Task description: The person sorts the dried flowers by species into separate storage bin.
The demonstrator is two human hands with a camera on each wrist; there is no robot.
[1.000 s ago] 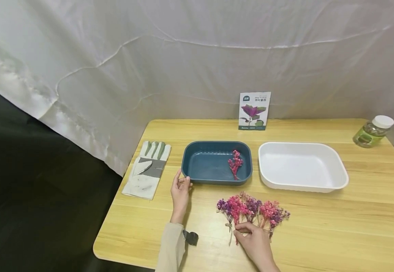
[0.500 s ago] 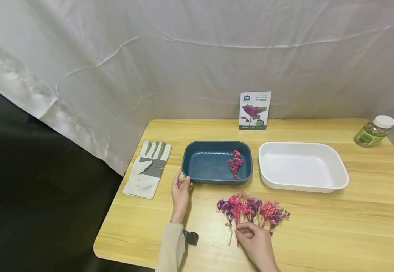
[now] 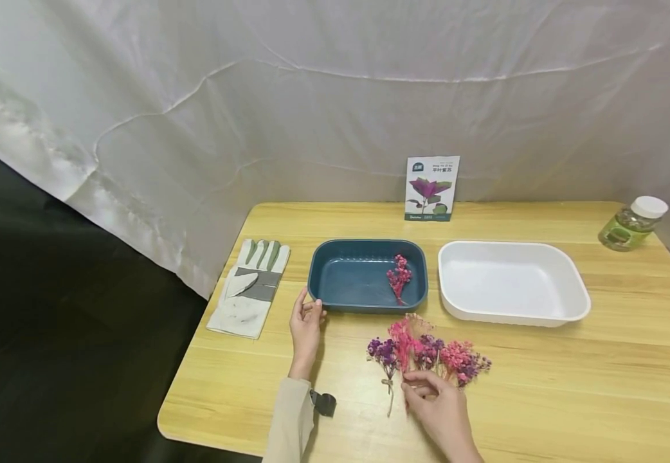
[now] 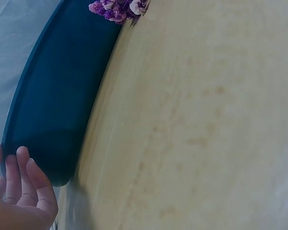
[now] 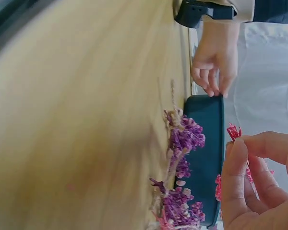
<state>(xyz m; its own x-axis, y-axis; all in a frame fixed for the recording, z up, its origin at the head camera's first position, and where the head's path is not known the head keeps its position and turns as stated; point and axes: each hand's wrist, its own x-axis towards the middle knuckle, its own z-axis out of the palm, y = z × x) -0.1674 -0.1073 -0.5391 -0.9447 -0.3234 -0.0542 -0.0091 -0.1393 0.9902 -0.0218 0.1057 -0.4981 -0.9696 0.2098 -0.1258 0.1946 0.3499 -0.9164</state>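
Note:
At the front left corner of a dark blue tray [image 3: 364, 308], my left hand [image 3: 306, 331] grips the rim between thumb and fingers. A pink dried flower sprig [image 3: 400, 276] lies inside that tray, toward its right end. My right hand [image 3: 442, 408] pinches the stem of another pink dried flower sprig [image 3: 402, 350] in front of the tray. In the right wrist view, the stem end shows between thumb and index finger. Around the held sprig lie a tied purple bunch [image 3: 384, 354], another purple bunch [image 3: 429, 354], and a pink bunch [image 3: 458, 359] beside more purple blooms [image 3: 474, 368].
To the right stands a white tray [image 3: 514, 319]. A folded work glove [image 3: 248, 296] lies at the table's left side. Against the curtain leans a seed packet [image 3: 431, 188], and a white-lidded jar [image 3: 630, 226] stands at the far right corner.
The right hand has lifted the pink sprig out of the row of bunches, its blooms now higher and closer to the blue tray. The left hand has stayed at the tray's corner.

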